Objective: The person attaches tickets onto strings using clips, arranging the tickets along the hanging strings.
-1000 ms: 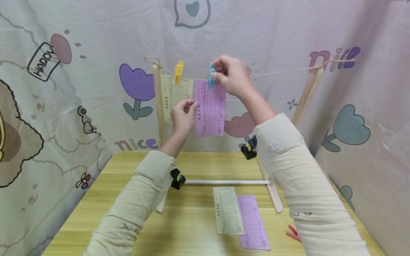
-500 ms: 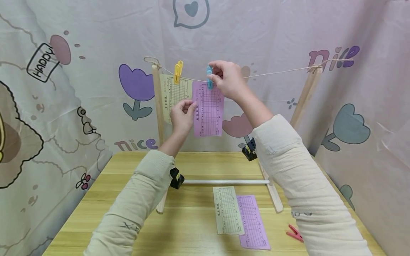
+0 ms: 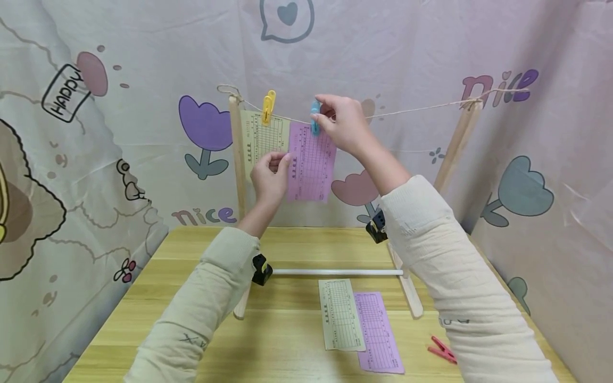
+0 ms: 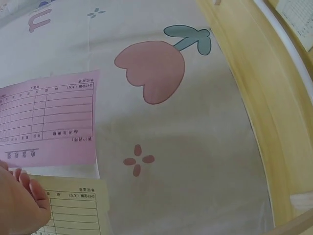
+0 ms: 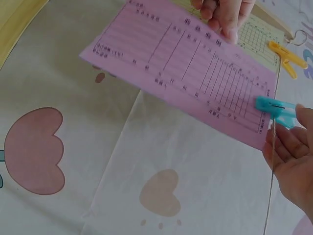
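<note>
My right hand (image 3: 346,122) pinches a blue clothespin (image 3: 315,118) on the string (image 3: 407,111). Below the string, the clothespin's jaws overlap the top of a pink printed form (image 3: 310,165), which hangs slightly skewed. At that form's left edge is my left hand (image 3: 269,178), thumb and fingertips pinching the margin; in the right wrist view its thumb meets the edge. Just left hangs a yellowish form (image 3: 268,135), partly behind my left hand, with a yellow clothespin (image 3: 268,108) at its top. In the left wrist view my left fingertips are cropped.
Wooden posts (image 3: 238,154) (image 3: 457,146) carry the string, with a white rod (image 3: 337,272) low between them. On the table (image 3: 282,330) lie another yellowish form (image 3: 341,315), another pink form (image 3: 379,332) and a red clothespin (image 3: 441,350). A printed cloth (image 3: 407,53) hangs behind.
My left hand has shifted slightly left, and the pink form's lower end has swung left. The blue clothespin and my right hand have sunk a little. The forms on the table stay put.
</note>
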`<state>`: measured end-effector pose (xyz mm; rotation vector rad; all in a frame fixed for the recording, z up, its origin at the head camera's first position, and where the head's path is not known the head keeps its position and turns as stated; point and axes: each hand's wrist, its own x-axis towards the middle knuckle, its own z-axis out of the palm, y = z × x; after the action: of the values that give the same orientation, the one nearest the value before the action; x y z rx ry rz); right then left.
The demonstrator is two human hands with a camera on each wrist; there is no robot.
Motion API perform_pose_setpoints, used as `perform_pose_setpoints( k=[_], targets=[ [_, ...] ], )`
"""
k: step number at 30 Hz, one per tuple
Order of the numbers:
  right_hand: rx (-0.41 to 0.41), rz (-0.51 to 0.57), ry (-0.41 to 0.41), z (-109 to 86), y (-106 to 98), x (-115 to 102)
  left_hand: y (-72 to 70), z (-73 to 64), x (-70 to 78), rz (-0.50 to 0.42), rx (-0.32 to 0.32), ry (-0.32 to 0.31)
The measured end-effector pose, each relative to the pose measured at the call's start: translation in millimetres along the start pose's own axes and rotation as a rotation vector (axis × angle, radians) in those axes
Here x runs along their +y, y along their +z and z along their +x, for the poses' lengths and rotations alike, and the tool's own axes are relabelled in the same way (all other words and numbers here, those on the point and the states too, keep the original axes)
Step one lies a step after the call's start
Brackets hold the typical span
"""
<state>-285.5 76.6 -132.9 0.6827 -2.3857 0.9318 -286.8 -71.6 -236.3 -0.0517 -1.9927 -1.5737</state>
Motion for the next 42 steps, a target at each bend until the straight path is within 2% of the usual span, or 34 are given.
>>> perform_pose_setpoints(
  k=[4,9,13,17,24,28,35,42],
  targets=[
    [0.023,-0.013,-0.027,-3.6,-0.9,-0.4,-4.4,-2.4,-4.1,-0.024,0.037,0.035],
    [0.077,-0.044,-0.063,-11.0,-1.3,1.3,-10.9,-7.1,-9.8,-0.044,0.041,0.040],
    [0.242,-0.033,-0.146,-19.4,-1.1,6.6,-16.3,-11.9,-15.2,-0.032,0.037,0.046],
    [0.428,0.033,-0.232,-29.7,-1.8,15.1,-22.0,-16.1,-22.6,-0.003,0.037,0.045],
    [0.554,0.040,-0.312,-45.3,-3.0,31.1,-30.2,-21.3,-32.6,0.050,0.053,0.063],
    [0.594,0.040,-0.326,-57.1,-1.8,37.2,-31.1,-24.8,-35.2,0.050,0.042,0.062],
    [0.555,0.034,-0.319,-79.0,7.2,50.5,-30.4,-36.3,-49.8,0.058,0.015,0.007],
    [0.560,0.077,-0.286,-94.9,15.4,65.6,-30.7,-46.0,-64.3,0.062,-0.011,0.011]
  ],
)
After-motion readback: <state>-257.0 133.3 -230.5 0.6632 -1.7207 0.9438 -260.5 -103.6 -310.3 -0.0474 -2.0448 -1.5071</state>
